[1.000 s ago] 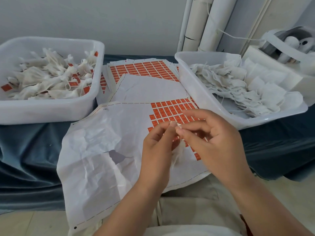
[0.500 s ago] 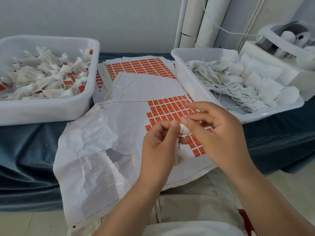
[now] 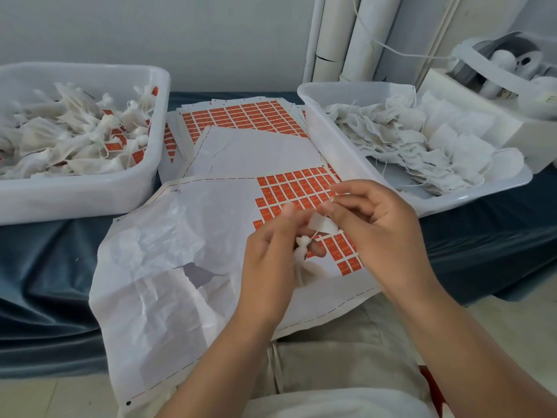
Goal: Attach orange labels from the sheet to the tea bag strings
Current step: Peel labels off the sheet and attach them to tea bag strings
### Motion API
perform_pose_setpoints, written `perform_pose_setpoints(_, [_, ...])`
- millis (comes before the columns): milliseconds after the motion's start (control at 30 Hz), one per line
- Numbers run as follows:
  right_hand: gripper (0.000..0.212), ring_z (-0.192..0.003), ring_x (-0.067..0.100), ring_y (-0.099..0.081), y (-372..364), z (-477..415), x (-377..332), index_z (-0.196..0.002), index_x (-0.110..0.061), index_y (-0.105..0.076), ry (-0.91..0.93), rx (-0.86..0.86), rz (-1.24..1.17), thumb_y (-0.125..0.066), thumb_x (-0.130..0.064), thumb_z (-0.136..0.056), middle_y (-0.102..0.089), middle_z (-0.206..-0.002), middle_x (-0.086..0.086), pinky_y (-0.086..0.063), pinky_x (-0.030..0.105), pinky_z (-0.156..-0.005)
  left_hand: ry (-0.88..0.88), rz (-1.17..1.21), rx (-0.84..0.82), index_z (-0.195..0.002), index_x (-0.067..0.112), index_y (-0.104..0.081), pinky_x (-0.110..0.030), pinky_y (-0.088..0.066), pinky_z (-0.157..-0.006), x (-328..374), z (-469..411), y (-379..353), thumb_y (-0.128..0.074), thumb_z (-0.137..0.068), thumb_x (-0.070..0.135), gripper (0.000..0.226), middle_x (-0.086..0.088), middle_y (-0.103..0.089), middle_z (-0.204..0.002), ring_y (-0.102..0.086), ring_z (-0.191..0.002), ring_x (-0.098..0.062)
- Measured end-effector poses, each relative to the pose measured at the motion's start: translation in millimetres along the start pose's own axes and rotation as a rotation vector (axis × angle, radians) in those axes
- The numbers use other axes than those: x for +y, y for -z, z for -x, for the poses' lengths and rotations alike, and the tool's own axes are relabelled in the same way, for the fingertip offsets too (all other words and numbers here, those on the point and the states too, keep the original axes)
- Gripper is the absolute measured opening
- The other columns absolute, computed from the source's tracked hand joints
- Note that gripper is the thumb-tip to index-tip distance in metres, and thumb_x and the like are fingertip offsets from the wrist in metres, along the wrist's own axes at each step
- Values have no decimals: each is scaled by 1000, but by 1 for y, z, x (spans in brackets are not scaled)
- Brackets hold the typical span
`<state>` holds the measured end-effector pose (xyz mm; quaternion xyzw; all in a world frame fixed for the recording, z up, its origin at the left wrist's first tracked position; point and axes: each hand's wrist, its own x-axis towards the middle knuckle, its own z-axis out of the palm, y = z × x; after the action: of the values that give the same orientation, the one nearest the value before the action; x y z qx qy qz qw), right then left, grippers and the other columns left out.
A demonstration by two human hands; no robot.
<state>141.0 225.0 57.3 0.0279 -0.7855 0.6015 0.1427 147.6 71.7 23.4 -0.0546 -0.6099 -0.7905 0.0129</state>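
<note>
In the head view, we see the left hand (image 3: 271,260) with its grip clamped on the neck of the tea bag (image 3: 303,267), which hangs downward above the sheet (image 3: 211,224). The right hand (image 3: 382,233) pinches the label (image 3: 322,224) just above and to the right of that grip. The short string (image 3: 314,235) slants between them, so we judge the right hand nearer for pressing.

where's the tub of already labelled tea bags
In the head view, the tub sits at far left on the blue cloth, just left of the stacked label sheets.

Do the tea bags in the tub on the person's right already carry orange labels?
No: the right tub holds only plain white bags; labelled bags lie in the left tub.
</note>
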Motion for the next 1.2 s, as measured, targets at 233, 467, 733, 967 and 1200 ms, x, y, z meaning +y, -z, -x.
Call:
perform_pose_setpoints(233, [18, -97, 14, -79, -7, 3, -4, -106, -39, -75, -35, -7, -185, -80, -26, -93, -81, -106, -7, -61, 20, -76, 190, 170, -20, -117, 26, -75, -30, -56, -71, 2, -9, 7, -60, -105, 31, 19, -7, -73, -82, -63, -62, -14])
perform_pose_setpoints(467, [17, -99, 22, -79, -8, 0, -3, -98, -37, -78, -139, -47, -387, -83, -30, -84, -81, -102, 4, -62, 30, -86, 409, 390, -168, -111, 20, -82, -22, -53, -62, 2, -15, 12, -53, -108, 27, 29, -3, -71, -84, -62, -64, -10])
perform_pose_setpoints(733, [24, -100, 21, -78, -8, 0, 0, -104, -37, -76, -144, -34, -316, -82, -38, -81, -80, -105, 2, -61, 43, -91, 407, 263, -263, -95, 19, -83, -21, -52, -65, 0, -17, 17, -79, -84, 38, 22, 0, -72, -86, -62, -65, -8])
perform_pose_setpoints(967, [18, -99, 19, -79, -7, 1, 0, -105, -38, -75, -134, -45, -255, -80, -30, -90, -80, -105, -1, -63, 29, -82, 317, 85, -198, -92, 13, -82, -22, -51, -65, 0, -17, 17, -74, -86, 43, 32, -5, -74, -86, -61, -66, -10])
perform_pose_setpoints(1200, [16, -101, 15, -78, -7, 0, 4, -106, -40, -75, -139, -52, -208, -77, -30, -94, -81, -106, -5, -63, 27, -87, 100, -259, -101, -86, 30, -78, -11, -50, -63, -2, -10, 8, -58, -102, 47, 30, 5, -78, -81, -67, -65, -3])
